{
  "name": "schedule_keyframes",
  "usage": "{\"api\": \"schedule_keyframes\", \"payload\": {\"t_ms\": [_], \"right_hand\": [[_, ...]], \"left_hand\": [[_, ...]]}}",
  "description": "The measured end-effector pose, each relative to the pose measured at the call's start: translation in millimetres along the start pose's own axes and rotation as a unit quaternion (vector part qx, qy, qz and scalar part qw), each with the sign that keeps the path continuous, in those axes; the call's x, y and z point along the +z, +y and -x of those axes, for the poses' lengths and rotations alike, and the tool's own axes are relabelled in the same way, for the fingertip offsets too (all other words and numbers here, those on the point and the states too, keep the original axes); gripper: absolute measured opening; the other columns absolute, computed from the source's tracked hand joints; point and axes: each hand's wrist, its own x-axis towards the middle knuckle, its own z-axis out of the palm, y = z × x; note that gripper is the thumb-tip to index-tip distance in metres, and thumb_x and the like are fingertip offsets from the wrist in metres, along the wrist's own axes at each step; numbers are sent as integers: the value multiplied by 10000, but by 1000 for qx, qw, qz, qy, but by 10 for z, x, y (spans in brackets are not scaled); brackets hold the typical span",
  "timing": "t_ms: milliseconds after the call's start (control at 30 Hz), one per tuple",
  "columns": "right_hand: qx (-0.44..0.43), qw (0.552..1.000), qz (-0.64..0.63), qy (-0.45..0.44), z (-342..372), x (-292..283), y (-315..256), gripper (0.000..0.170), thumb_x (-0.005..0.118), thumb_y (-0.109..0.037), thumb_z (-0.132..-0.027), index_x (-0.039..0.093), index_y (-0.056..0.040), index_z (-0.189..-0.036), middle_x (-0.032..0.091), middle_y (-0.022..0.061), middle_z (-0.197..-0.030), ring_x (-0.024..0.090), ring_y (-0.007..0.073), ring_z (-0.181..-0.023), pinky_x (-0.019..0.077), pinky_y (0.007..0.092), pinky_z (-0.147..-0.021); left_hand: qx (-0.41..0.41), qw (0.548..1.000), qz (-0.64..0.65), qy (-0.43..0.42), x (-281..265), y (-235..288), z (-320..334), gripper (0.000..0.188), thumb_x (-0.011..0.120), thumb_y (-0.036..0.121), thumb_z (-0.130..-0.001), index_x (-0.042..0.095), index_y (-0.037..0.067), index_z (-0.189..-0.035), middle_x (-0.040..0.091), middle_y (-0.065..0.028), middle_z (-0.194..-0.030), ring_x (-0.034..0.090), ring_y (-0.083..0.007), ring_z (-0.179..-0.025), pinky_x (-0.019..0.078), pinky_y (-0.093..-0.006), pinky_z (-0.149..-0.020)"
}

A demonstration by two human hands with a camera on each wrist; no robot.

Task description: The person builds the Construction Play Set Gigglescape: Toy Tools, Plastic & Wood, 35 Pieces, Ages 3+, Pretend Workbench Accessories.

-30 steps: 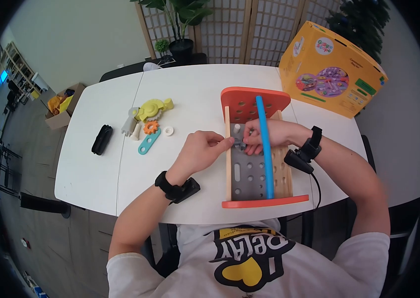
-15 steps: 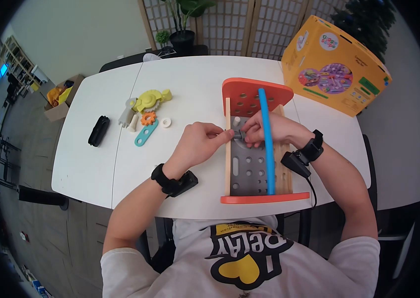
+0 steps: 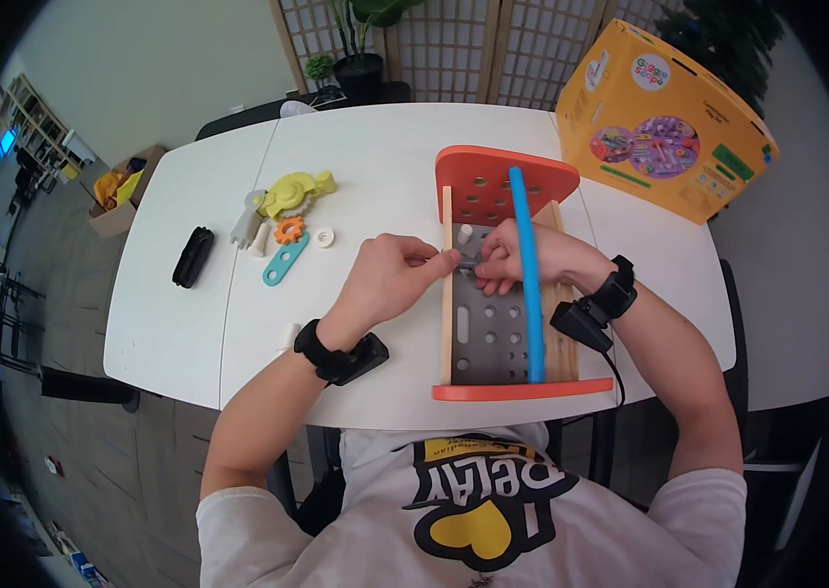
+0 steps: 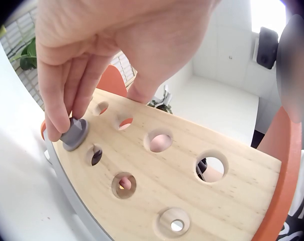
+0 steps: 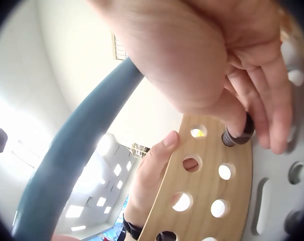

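Note:
A toy workbench with an orange-red end panel (image 3: pixel 454 176), wooden sides (image 4: pixel 142 145) and a grey perforated board (image 3: pixel 478 338) stands before the person. My left hand (image 3: pixel 385 284) pinches a grey bolt head (image 4: pixel 75 134) against the outer face of the left wooden side, its thumb at that side's edge. Inside the frame, beneath the blue bar (image 3: pixel 529 294), my right hand (image 3: pixel 542 257) pinches a dark nut-like piece (image 5: pixel 247 128) on the threaded bolt end (image 5: pixel 227 139). The fingers partly hide this piece.
Left on the white table (image 3: pixel 170 333) lie a yellow toy tool (image 3: pixel 292 193), an orange gear (image 3: pixel 289 230), a teal strip (image 3: pixel 285 260), a white ring (image 3: pixel 323 237) and a black case (image 3: pixel 194 257). A yellow box (image 3: pixel 669 127) stands back right.
The head view has shifted slightly, moving the table and toys up in the picture. Both hands stay at the same bolt, with the right fingers slightly changed in pose.

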Motion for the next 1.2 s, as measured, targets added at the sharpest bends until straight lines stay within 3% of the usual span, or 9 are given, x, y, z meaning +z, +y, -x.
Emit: {"api": "schedule_keyframes", "payload": {"t_ms": [233, 333, 433, 633, 733, 833, 933, 1133, 1200], "right_hand": [[17, 998, 55, 29, 11, 26, -68, 259, 627, -159, -1041, 708, 85, -1017, 758, 137, -943, 749, 154, -806, 600, 258, -705], [-29, 997, -22, 64, -5, 41, 32, 226, 656, -144, -1026, 688, 75, -1075, 751, 127, -920, 747, 153, -803, 594, 263, -692], [-16, 995, -64, 69, 10, 41, 35, 236, 679, -124, -1009, 656, 70, -1143, 751, 122, -888, 748, 152, -799, 592, 255, -696], [-19, 999, -41, 19, 4, -10, 60, 230, 696, -136, -1004, 681, 86, -1063, 759, 124, -886, 753, 147, -790, 602, 250, -694], [-41, 999, -15, 5, -28, -2, 80, 260, 618, -149, -1034, 697, 99, -1040, 764, 132, -867, 755, 163, -772, 599, 271, -671], [8, 1000, -15, -3, 14, 26, -17, 360, 533, -194, -1074, 714, 101, -976, 765, 126, -870, 752, 173, -773, 591, 282, -668], [50, 998, 30, -16, 36, 20, -107, 375, 483, -221, -1091, 680, 99, -1084, 759, 114, -879, 746, 172, -776, 574, 295, -654], [-20, 998, 14, 65, 32, 67, -16, 307, 617, -178, -1050, 564, 45, -1255, 700, 60, -872, 694, 131, -724, 552, 262, -620], [-25, 998, 18, 49, 14, 38, 9, 273, 650, -160, -1030, 594, 48, -1198, 709, 69, -871, 697, 130, -726, 557, 263, -624]], "left_hand": [[-4, 1000, -5, -11, -26, 28, 9, 522, 754, 429, -938, 777, -68, -1099, 785, -207, -951, 753, -230, -920, 576, -337, -846], [-12, 1000, -1, -10, -20, 23, 3, 518, 756, 422, -939, 777, -70, -1096, 786, -204, -951, 752, -228, -916, 576, -335, -846], [19, 1000, 7, 14, 25, -65, -16, 550, 746, 480, -923, 793, -55, -1043, 776, -225, -888, 770, -289, -833, 596, -352, -787], [-14, 1000, 8, -8, -14, 23, 2, 518, 764, 419, -936, 776, -75, -1093, 786, -206, -951, 757, -233, -929, 579, -335, -851], [-13, 1000, 7, -10, -11, 22, -6, 521, 763, 421, -937, 775, -76, -1092, 786, -206, -952, 758, -233, -934, 579, -333, -854], [-14, 1000, 4, -10, -13, 35, -1, 518, 763, 418, -938, 775, -76, -1092, 787, -202, -951, 757, -229, -933, 578, -333, -853], [-11, 1000, 6, -9, -7, 12, -9, 513, 763, 413, -939, 775, -76, -1092, 787, -199, -951, 756, -225, -933, 577, -333, -854], [16, 1000, 10, 13, 30, -68, -18, 542, 751, 471, -919, 793, -55, -1043, 779, -220, -887, 774, -279, -841, 599, -345, -784], [20, 1000, 12, 13, 35, -80, -27, 540, 751, 471, -918, 794, -52, -1043, 779, -220, -888, 774, -278, -839, 599, -344, -785]]}}
